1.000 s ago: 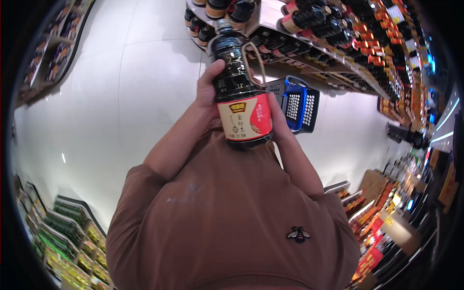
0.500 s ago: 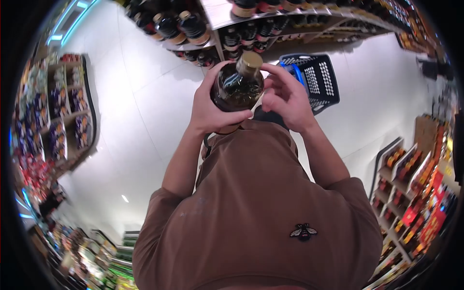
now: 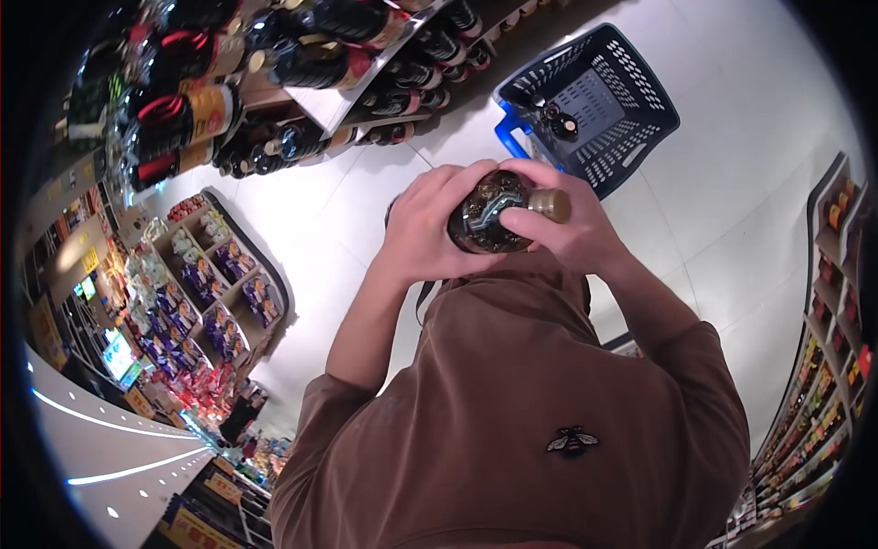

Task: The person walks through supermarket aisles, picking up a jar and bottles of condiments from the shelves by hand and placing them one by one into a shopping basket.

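A dark bottle [image 3: 492, 212] with a gold cap [image 3: 551, 205] is in both my hands, in front of my chest. It is tilted over, cap pointing right. My left hand [image 3: 421, 224] is wrapped around its lower body. With the thumb lying across the shoulder, my right hand [image 3: 585, 233] grips it near the neck. Just beyond my right hand, on the floor, stands a dark shopping basket [image 3: 654, 96] with a blue handle [image 3: 512, 128]. Inside the basket lies a dark bottle [image 3: 564, 125], partly in view.
Shelves at the upper left carry rows of dark bottles [image 3: 187, 114] and jut out near the basket. A curved display stand [image 3: 286, 284] with purple packs is on the left. Stocked shelves [image 3: 828, 265] line the right side, and pale tiled floor [image 3: 722, 201] lies between.
The bottle has gone from nearly upright to tipped over, its cap swinging right. My right hand has closed around its neck end. The view has turned, and the basket shows larger.
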Motion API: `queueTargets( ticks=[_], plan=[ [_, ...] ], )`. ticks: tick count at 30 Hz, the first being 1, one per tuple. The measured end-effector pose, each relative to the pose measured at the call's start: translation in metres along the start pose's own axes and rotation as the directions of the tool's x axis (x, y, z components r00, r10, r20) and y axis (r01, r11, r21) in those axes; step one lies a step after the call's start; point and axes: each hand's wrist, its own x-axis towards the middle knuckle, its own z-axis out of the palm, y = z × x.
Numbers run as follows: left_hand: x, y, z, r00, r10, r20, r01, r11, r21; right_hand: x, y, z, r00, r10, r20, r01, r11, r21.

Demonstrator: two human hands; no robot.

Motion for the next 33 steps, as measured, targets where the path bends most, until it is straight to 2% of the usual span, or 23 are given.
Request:
queueTargets(
  ticks=[1,2,3,5,7,8,10,11,14,15,17,20,21,23,24,26,28,31,33],
  plan=[
    [0.018,0.002,0.007,0.998,0.055,-0.011,-0.055,0.998,0.032,0.002,0.008,-0.011,0.989,-0.120,-0.084,0.118,0.993,-0.023],
    [0.034,0.002,0.013,0.994,0.108,-0.023,-0.106,0.992,0.065,0.002,0.013,-0.027,0.986,-0.134,-0.101,0.132,0.991,-0.019],
    [0.049,0.001,0.022,0.987,0.159,-0.033,-0.155,0.983,0.099,0.007,0.021,-0.044,0.963,-0.254,-0.086,0.254,0.967,-0.015],
    [0.078,0.000,0.040,0.976,0.211,-0.052,-0.207,0.976,0.065,0.013,0.027,-0.071,0.919,-0.364,-0.151,0.362,0.931,-0.040],
    [0.104,0.000,0.056,0.981,0.191,-0.043,-0.191,0.981,0.021,0.018,0.035,-0.098,0.939,-0.268,-0.216,0.280,0.960,0.023],
    [0.113,-0.003,0.063,0.988,0.146,-0.047,-0.145,0.989,0.027,0.026,0.046,-0.111,0.899,-0.323,-0.297,0.340,0.940,0.007],
    [0.124,-0.014,0.074,0.997,0.050,-0.057,-0.048,0.998,0.042,0.037,0.062,-0.141,0.883,-0.257,-0.392,0.253,0.965,-0.064],
    [0.124,-0.026,0.081,1.000,0.017,-0.007,-0.017,0.998,0.064,0.048,0.077,-0.157,0.860,-0.259,-0.439,0.226,0.966,-0.129],
    [0.112,-0.072,0.107,0.991,-0.068,0.118,0.055,0.993,0.109,0.091,0.136,-0.204,0.792,-0.234,-0.564,0.012,0.929,-0.369],
    [0.108,-0.082,0.116,0.983,-0.081,0.164,0.064,0.993,0.104,0.107,0.157,-0.220,0.778,-0.077,-0.623,-0.162,0.934,-0.318],
    [0.101,-0.099,0.134,0.961,-0.106,0.257,0.084,0.992,0.095,0.144,0.210,-0.248,0.739,0.144,-0.658,-0.201,0.980,-0.011],
    [0.099,-0.110,0.154,0.957,-0.124,0.262,0.090,0.986,0.137,0.192,0.320,-0.295,0.652,0.132,-0.746,-0.402,0.895,-0.192],
    [0.099,-0.113,0.159,0.951,-0.133,0.280,0.091,0.983,0.159,0.206,0.343,-0.305,0.625,0.138,-0.768,-0.462,0.859,-0.222],
    [0.104,-0.117,0.170,0.971,-0.142,0.191,0.111,0.980,0.163,0.230,0.378,-0.318,0.571,0.177,-0.801,-0.552,0.806,-0.215],
    [0.106,-0.119,0.175,0.974,-0.156,0.167,0.128,0.978,0.165,0.241,0.410,-0.327,0.562,0.146,-0.814,-0.561,0.790,-0.246],
    [0.109,-0.123,0.185,0.979,-0.180,0.098,0.161,0.971,0.179,0.254,0.440,-0.332,0.586,0.231,-0.777,-0.599,0.769,-0.223],
    [0.109,-0.128,0.191,0.981,-0.179,0.081,0.157,0.963,0.218,0.275,0.479,-0.340,0.581,0.252,-0.774,-0.631,0.740,-0.232],
    [0.112,-0.130,0.194,0.978,-0.193,0.085,0.167,0.955,0.245,0.300,0.530,-0.345,0.524,0.376,-0.764,-0.680,0.725,-0.109],
    [0.113,-0.130,0.196,0.973,-0.211,0.092,0.183,0.951,0.247,0.311,0.557,-0.345,0.553,0.395,-0.734,-0.682,0.720,-0.126]
  ],
)
